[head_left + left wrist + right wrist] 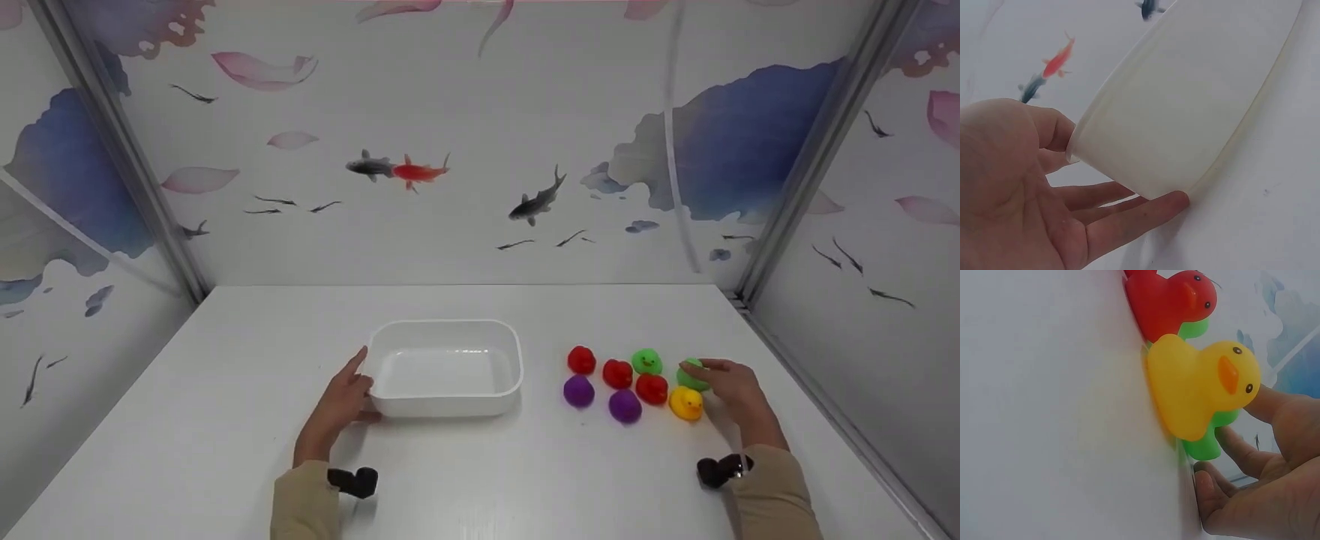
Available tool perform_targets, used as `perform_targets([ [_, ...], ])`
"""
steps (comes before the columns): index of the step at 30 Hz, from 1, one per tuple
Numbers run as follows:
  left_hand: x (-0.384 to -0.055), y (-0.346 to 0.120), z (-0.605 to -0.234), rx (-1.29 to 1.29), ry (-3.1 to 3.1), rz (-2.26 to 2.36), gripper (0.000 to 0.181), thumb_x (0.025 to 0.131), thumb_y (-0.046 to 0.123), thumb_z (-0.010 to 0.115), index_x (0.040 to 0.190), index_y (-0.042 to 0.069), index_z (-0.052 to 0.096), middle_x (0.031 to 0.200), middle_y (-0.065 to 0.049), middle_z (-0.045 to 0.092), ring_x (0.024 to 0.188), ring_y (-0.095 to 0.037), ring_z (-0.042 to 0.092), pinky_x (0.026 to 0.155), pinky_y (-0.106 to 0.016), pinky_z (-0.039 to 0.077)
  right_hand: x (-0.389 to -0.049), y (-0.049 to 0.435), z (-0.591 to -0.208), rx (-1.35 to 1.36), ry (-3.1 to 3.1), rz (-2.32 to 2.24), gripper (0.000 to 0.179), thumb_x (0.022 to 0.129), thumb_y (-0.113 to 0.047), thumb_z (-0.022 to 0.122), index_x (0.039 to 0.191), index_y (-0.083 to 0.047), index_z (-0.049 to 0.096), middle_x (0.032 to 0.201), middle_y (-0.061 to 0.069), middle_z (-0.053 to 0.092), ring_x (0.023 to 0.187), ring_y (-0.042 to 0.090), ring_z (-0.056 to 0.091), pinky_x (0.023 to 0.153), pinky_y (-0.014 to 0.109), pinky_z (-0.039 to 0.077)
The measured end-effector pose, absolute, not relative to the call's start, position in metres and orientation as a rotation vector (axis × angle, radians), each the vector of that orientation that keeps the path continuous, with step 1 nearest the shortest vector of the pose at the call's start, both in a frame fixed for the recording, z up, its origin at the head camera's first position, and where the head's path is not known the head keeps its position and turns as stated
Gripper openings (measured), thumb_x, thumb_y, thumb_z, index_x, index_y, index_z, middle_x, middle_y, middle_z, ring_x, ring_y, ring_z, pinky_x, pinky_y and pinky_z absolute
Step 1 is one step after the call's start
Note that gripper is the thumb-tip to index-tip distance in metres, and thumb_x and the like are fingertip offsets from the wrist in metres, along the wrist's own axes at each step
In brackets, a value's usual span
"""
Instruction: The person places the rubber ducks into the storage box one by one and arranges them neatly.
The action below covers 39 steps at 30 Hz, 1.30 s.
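In the head view, my left hand (pixel 343 401) is at the left end of a white rectangular tub (pixel 450 406), its inside bare. The left wrist view puts the thumb at the rim of the tub (pixel 1174 112), with straight lower fingers (pixel 1129 228) reaching along its bottom edge. Far right, my right hand (pixel 735 386) pinches a green rubber duck (pixel 691 375). A yellow rubber duck (pixel 686 403) stands just in front of it, hiding most of the green duck (pixel 1203 445) in the right wrist view.
Beside the right hand sit several more rubber ducks: three red, including one red duck (pixel 652 389), another green duck (pixel 646 361) and two purple ones, including a purple duck (pixel 625 406). Printed walls enclose the white table (pixel 465 480) at the back and sides.
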State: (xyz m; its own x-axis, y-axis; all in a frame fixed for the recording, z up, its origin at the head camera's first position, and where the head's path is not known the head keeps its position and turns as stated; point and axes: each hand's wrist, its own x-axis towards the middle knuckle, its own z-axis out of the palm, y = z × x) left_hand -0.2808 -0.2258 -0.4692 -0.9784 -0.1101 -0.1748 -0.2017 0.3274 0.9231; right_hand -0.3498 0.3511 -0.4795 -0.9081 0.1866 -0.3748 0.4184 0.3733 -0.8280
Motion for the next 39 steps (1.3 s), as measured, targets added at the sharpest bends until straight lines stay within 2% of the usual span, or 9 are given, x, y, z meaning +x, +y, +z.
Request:
perform_targets([
  [11,-0.281,-0.230,-0.466,-0.338,2.461,1.769,0.060,0.107,0.025,0.037,0.162,0.016,0.014,0.150,-0.030,0.043,0.134,-0.043,0.051,0.090,-0.041,0.062,-0.351,0.352,-0.480,0.503,2.394,-1.616,0.095,0.091,-0.061,0.062,0.157,-0.003,0.025,0.165,0.026,0.016,0.148,0.046,0.022,0.125,0.059,0.022],
  [17,-0.277,-0.231,-0.467,-0.347,2.462,1.791,0.060,0.107,0.024,0.037,0.162,0.014,0.014,0.147,-0.030,0.046,0.134,-0.044,0.051,0.091,-0.043,0.061,-0.347,0.344,-0.467,0.429,2.399,-1.673,0.092,0.093,-0.059,0.061,0.157,-0.003,0.025,0.164,0.025,0.021,0.145,0.043,0.031,0.123,0.050,0.033],
  [27,-0.279,-0.229,-0.464,-0.340,2.439,1.814,0.060,0.107,0.022,0.036,0.162,0.014,0.013,0.149,-0.031,0.044,0.137,-0.043,0.048,0.091,-0.042,0.061,-0.342,0.325,-0.432,0.221,2.482,-1.746,0.081,0.098,-0.053,0.055,0.154,-0.002,0.030,0.154,0.022,0.039,0.137,0.036,0.046,0.109,0.040,0.046],
  [32,-0.278,-0.230,-0.464,-0.334,2.434,1.823,0.059,0.107,0.022,0.037,0.162,0.014,0.016,0.151,-0.029,0.043,0.138,-0.043,0.047,0.095,-0.044,0.060,-0.341,0.312,-0.421,0.198,2.474,-1.748,0.080,0.100,-0.053,0.052,0.155,-0.001,0.028,0.155,0.022,0.037,0.139,0.035,0.044,0.112,0.040,0.045],
  [39,-0.276,-0.228,-0.468,-0.294,2.425,1.854,0.058,0.107,0.023,0.039,0.161,0.014,0.020,0.147,-0.027,0.050,0.133,-0.041,0.053,0.095,-0.044,0.059,-0.334,0.297,-0.412,0.106,2.494,-1.725,0.077,0.102,-0.051,0.049,0.156,-0.001,0.026,0.157,0.022,0.034,0.141,0.036,0.041,0.116,0.043,0.040],
])
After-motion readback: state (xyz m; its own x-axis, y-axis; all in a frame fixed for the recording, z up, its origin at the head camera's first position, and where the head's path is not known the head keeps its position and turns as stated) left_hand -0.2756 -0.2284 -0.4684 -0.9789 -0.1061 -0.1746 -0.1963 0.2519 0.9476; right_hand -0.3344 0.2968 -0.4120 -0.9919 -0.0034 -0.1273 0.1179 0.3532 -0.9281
